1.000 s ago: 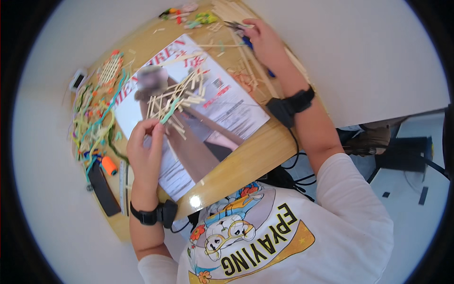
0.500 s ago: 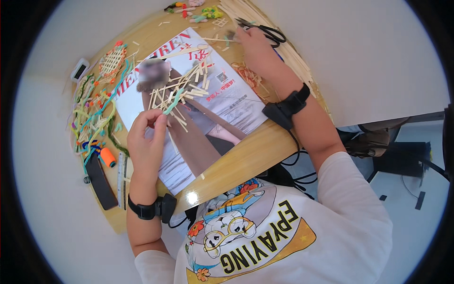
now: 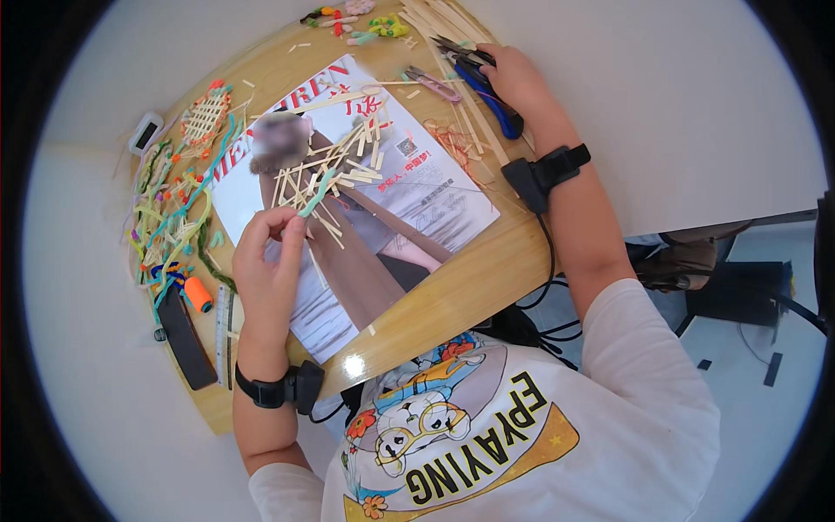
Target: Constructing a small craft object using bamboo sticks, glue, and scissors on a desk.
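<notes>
Pinching a green stick (image 3: 315,195) between left-hand fingers (image 3: 291,228); right hand (image 3: 513,78) fingers curl around blue-handled pliers (image 3: 487,87).

Head view: the left hand (image 3: 271,261) pinches a pale green pipe cleaner (image 3: 315,195) in its fingers (image 3: 291,228) above a magazine (image 3: 365,209) strewn with wooden sticks (image 3: 335,165). The right hand (image 3: 515,78) rests on blue-handled pliers (image 3: 487,91) at the far edge of the bench (image 3: 487,270).

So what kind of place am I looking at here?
Likely a craft desk: a wooden table strewn with thin wooden sticks, colourful pipe cleaners and blue-handled pliers under the right hand.
</notes>
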### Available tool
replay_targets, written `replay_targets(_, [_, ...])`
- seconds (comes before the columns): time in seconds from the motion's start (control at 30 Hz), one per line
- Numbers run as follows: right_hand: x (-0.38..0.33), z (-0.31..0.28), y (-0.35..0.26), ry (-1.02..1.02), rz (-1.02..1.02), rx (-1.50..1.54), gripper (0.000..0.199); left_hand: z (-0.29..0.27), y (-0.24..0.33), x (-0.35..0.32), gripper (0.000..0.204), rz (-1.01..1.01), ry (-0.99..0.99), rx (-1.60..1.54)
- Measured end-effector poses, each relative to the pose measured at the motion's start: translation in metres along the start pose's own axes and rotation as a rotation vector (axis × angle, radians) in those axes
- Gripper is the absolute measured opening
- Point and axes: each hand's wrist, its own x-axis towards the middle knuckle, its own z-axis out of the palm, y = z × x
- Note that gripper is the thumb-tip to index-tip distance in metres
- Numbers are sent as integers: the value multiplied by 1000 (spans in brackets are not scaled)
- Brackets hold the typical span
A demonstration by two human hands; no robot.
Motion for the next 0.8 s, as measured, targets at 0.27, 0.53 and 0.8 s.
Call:
replay_targets(0.27, [-10,-14,-25,474,-192,127,45,-7,1,3,12,32,59,43])
replay_targets(0.53, [-124,-46,-156,-785,-253,1353,46,-19,5,3,7,134,242,9])
replay_targets(0.8, [-137,-23,-189,-890,-162,1335,41,-24,9,1,11,302,265,59])
